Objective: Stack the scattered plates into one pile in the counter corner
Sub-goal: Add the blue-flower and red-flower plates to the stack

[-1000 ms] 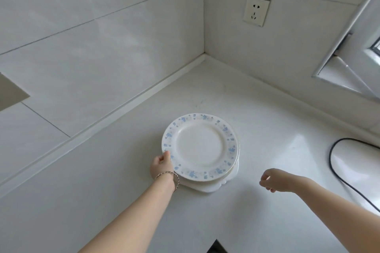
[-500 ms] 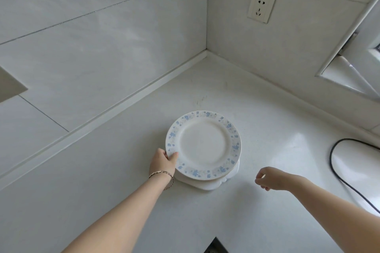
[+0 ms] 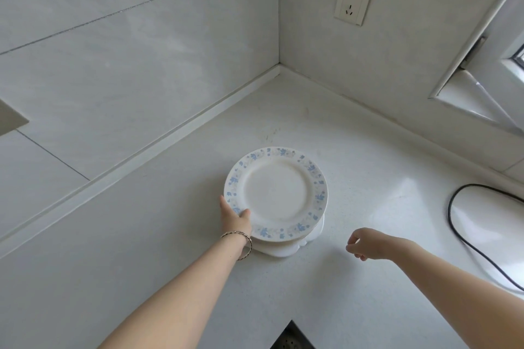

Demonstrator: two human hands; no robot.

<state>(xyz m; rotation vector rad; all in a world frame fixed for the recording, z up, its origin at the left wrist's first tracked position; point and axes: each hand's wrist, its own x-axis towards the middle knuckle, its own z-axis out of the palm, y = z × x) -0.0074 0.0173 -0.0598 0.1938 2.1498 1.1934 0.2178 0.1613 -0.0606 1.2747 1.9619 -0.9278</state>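
A pile of plates stands on the white counter (image 3: pixel 158 249), short of the corner. Its top plate (image 3: pixel 276 194) is white with a blue flower rim. Beneath it a plain white plate (image 3: pixel 280 249) with a wavy edge sticks out toward me. My left hand (image 3: pixel 234 217) grips the pile's near-left rim, thumb on top of the flowered rim, a bracelet on the wrist. My right hand (image 3: pixel 365 244) hovers to the right of the pile with fingers loosely curled, holding nothing and touching nothing.
Tiled walls meet at the corner (image 3: pixel 279 65) beyond the pile. A wall socket (image 3: pixel 353 3) sits on the right wall. A black cable (image 3: pixel 459 235) loops on the counter at right. A window frame (image 3: pixel 482 65) juts in at upper right. A dark opening (image 3: pixel 292 338) shows at the bottom edge.
My left hand has shifted along the pile's rim and the pile has slid a little toward the corner. My right hand has stayed about where it was.
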